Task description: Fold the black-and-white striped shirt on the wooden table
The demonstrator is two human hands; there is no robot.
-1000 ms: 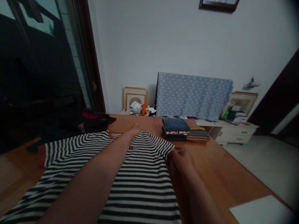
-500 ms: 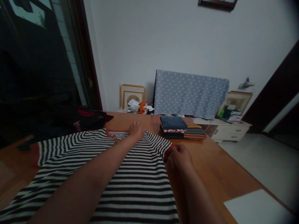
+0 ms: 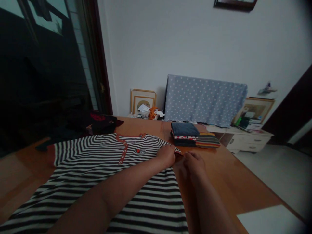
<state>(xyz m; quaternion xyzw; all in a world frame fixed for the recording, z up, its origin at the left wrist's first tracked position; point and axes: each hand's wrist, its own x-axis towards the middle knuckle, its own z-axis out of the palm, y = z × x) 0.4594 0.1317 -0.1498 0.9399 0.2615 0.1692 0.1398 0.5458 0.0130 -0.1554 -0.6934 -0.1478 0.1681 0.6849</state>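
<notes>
Head view: black-and-white striped henley (image 3: 143, 149) lies spread flat, its placket (image 3: 123, 149) red-trimmed.

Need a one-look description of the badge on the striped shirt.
On the wooden table lies a black-and-white striped shirt. Near its collar, between the red-trimmed placket and the left hand, sits a small red-and-white badge, the only patch visible.

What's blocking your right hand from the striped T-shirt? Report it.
Nothing visible blocks it: the right hand is at the edge of the black-and-white striped T-shirt, close beside the left hand, with no object between hand and cloth.
</notes>
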